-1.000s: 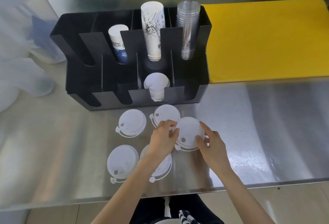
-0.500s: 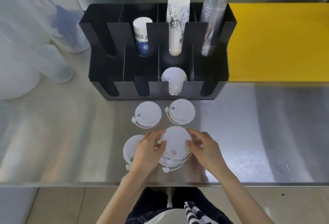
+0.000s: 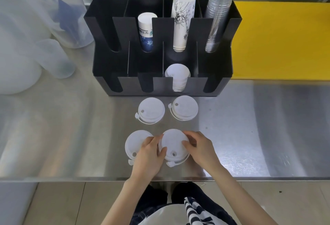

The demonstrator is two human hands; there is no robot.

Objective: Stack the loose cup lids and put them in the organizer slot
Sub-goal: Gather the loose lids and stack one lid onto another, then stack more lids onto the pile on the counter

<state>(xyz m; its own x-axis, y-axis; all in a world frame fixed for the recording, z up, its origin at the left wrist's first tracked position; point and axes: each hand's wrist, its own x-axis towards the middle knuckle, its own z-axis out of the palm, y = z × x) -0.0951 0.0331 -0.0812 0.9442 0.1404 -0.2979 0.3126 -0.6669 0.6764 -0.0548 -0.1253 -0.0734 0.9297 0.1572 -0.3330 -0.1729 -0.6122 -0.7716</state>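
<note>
Just in front of the black organizer (image 3: 189, 82), two loose lids (image 3: 151, 110) lie side by side. Nearer the counter edge, the left hand (image 3: 149, 155) and right hand (image 3: 201, 148) press a two-lid stack (image 3: 174, 145); another lid (image 3: 135, 143) lies beside it.

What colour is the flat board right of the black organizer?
Bright yellow flat board, clearest in the head view.

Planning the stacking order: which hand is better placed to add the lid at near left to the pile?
Left. The left hand already partly covers that lid, beside the pile; the right hand is on the pile's far side.
</note>
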